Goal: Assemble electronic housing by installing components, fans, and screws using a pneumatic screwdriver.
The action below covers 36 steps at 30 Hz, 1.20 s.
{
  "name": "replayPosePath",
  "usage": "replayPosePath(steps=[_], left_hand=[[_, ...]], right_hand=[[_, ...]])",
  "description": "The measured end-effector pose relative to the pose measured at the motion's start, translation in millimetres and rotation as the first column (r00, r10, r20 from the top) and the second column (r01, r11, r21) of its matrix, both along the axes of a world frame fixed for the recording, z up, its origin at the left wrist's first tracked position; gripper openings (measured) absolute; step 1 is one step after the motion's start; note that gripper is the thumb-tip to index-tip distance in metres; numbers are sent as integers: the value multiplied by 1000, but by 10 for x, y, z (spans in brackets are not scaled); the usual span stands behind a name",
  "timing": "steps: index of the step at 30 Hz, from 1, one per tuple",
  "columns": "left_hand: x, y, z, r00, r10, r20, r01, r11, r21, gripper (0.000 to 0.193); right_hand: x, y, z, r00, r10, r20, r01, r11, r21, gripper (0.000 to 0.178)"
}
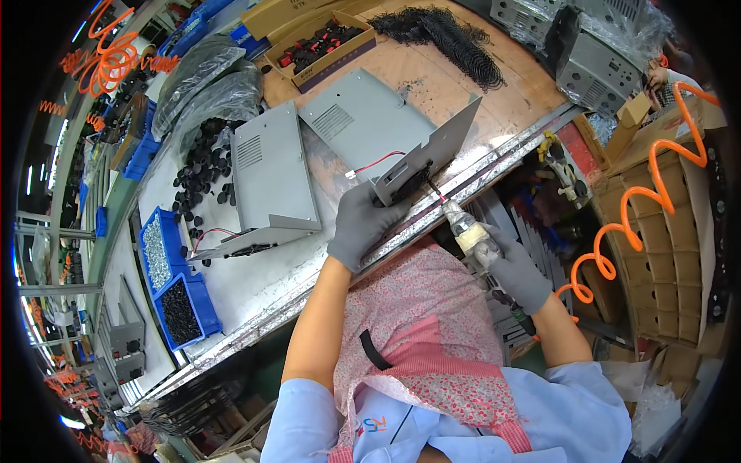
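My gloved left hand (361, 224) is closed on the near end of a grey sheet-metal panel (451, 137), which is tilted up over the table's front edge. A red wire (380, 163) with a white connector runs from that panel. In my gloved right hand (521, 274) is a power screwdriver (468, 234), its bit pointing up at a dark part on the panel; whether it touches cannot be made out. Left of my left hand lies a bent grey panel (276, 174) with vent slots, its own red wire at the near end. Another slotted grey panel (367, 108) lies behind.
Blue bins (208, 312) at the left hold silver and black screws. Loose black caps (202, 174) lie beside plastic bags (208, 85). Farther back are a cardboard box (336, 69) of black-and-red parts and black wire coils (440, 35). An orange coiled hose (631, 235) hangs at the right.
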<state>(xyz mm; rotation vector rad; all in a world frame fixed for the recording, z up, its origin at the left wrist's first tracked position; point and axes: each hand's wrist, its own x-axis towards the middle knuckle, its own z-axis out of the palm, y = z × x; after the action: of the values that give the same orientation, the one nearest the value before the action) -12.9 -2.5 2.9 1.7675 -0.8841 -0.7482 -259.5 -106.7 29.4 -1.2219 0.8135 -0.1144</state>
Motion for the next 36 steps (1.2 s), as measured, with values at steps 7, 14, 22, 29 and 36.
replayPosePath(steps=[7,14,22,29,36], left_hand=[[-99,41,232,998,34,50,-39,995,91,34],[-245,1312,149,722,558,409,-444,827,-345,29],[983,3363,557,-86,567,819,-815,433,-385,40],[935,3405,-17,-22,142,990,-925,373,-74,56],[322,2992,201,-210,477,853,-651,583,-486,29]], right_hand=[[-19,-68,8,998,57,2,-57,997,-51,48],[-452,-204,106,985,-137,-108,107,963,-248,52],[-782,-924,546,648,-396,-650,-410,538,-736,66],[-777,-1352,804,465,-440,-769,-615,465,-637,54],[-157,-1831,888,351,-380,-856,-845,265,-465,35]])
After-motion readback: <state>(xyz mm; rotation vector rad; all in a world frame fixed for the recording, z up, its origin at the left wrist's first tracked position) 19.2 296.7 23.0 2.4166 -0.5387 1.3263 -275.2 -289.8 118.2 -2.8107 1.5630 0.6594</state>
